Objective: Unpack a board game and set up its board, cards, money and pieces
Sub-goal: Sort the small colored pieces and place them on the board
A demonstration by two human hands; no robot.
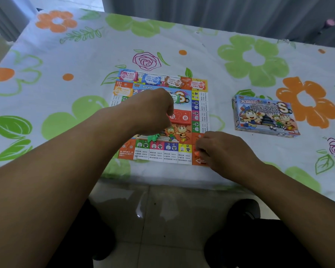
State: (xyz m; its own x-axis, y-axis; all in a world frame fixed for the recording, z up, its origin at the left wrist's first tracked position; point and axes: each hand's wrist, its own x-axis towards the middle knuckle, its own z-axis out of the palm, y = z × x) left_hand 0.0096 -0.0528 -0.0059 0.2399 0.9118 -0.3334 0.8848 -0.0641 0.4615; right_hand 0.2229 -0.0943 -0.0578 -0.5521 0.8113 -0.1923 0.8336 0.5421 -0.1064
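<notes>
While the game box [265, 115] lies face up on the flowered tablecloth [201, 45], well apart to the right of the board [157, 151], nothing shows whether it is sealed or what is in it. The 1 board lies flat near the table's front edge. Along its far edge sit 4 money stacks: pink stack [128, 75], blue stack [150, 79], brown stack [173, 82] and red stack [198, 84]. A 5th, the orange stack [122, 91], lies on the left edge, and a 6th, the green stack [176, 98], peeps out beside the left hand [151, 111]. 1 red card stack [180, 117] lies at the board's middle, just beside that hand's fingers. The left hand is over the board's middle, fingers curled downward; I cannot tell whether it holds anything. Green pieces [153, 135] lie on the board under its wrist, their number unclear. The right hand [220, 149] is at the board's near right corner, fingertips pinching 1 small orange piece [196, 152].
</notes>
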